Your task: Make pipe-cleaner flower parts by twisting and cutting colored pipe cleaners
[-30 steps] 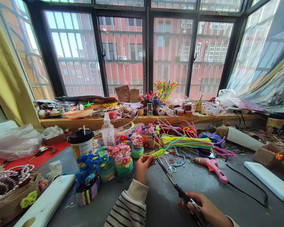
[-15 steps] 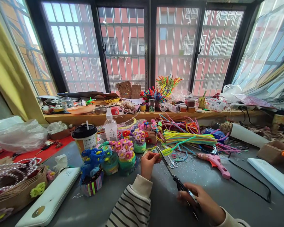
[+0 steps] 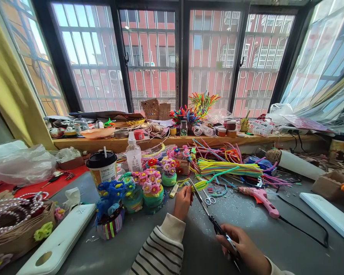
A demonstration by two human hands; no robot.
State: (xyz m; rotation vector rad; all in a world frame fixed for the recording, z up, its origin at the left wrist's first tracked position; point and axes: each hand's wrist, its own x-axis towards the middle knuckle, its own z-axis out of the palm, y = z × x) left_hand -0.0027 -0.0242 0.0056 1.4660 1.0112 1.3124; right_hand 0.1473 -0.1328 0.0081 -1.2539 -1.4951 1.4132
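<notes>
My right hand (image 3: 236,244) is closed round the handles of long dark-handled scissors (image 3: 206,214), whose blades point up and away toward my left hand. My left hand (image 3: 183,202) is pinched beside the blade tips. At its fingertips is a fuzzy yellow-green pipe cleaner (image 3: 200,185), looped at this end, with a thin green stem running up to the right. The blades cross in front of it near the fingers; whether they touch it I cannot tell. Small white-handled scissors (image 3: 210,199) lie on the table just behind the blades.
Pots of pipe-cleaner flowers (image 3: 151,187) stand left of my hands, beside a lidded cup (image 3: 103,170) and a bottle (image 3: 133,154). A bundle of pipe cleaners (image 3: 232,166) lies behind. On the right are a pink glue gun (image 3: 260,198) with its cord and a white power bank (image 3: 328,215).
My left hand has turned and dropped slightly, its fingers now more upright and curled. A small pale block behind it has come into view. The long scissors have barely moved.
</notes>
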